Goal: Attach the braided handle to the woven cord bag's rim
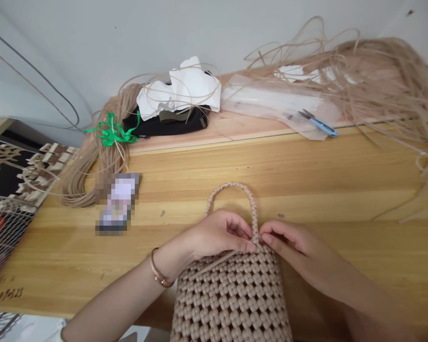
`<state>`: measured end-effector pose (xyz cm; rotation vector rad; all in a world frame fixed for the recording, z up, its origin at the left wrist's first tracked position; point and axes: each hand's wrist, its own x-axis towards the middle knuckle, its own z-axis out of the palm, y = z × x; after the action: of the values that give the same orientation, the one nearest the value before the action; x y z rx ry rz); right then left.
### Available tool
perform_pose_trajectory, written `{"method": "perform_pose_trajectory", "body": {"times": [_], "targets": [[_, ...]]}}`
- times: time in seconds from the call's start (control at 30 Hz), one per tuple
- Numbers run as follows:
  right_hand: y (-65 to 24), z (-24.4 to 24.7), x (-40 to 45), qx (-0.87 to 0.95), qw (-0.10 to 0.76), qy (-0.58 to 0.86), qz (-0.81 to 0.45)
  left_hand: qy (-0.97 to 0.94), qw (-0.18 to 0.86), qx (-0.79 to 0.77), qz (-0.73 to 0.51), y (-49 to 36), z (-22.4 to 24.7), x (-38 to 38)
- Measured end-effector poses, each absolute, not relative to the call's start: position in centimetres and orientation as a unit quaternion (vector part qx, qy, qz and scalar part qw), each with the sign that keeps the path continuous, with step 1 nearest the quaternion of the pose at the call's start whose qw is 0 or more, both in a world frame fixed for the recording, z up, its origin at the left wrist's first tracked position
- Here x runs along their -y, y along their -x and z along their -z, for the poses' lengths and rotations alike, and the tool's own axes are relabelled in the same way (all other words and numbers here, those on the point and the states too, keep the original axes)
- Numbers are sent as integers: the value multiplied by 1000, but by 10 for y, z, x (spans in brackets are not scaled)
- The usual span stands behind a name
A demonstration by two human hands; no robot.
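A beige woven bag (pixel 235 294) stands at the table's front edge, its braided handle (pixel 231 185) arching up from the rim. My left hand (pixel 223 235) is closed at the rim, thumb and fingers pinching by the handle's right base. From under that thumb a loose flat strand (pixel 214 265) runs down to the left across the weave. On the other side of the same handle base, my right hand (pixel 288 242) has thumb and forefinger pressed together. Whatever lies between those fingertips is too small to make out.
Blue thread snips (pixel 319 124) lie on a plastic sheet at the back. Bundles of beige strands (pixel 388 80) fill the back right, and another bundle (pixel 82 175), tied with green ribbon (pixel 112 130), lies left. A blurred phone (pixel 119 202) rests on the wooden table (pixel 164 256).
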<state>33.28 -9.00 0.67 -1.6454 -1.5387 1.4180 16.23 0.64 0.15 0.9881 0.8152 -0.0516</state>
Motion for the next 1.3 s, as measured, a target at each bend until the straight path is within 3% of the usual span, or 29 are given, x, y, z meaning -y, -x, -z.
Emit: {"method": "perform_pose_trajectory", "body": {"times": [0.27, 1.03, 1.3], "targets": [[-335, -13, 91, 578, 179, 603, -519, -480, 796, -367, 44, -162, -2, -10], [-335, -2, 90, 535, 197, 596, -566, -511, 808, -261, 132, -162, -5, -29], [-333, -3, 87, 523, 198, 597, -575, -611, 735, -247, 159, -171, -12, -32]]}}
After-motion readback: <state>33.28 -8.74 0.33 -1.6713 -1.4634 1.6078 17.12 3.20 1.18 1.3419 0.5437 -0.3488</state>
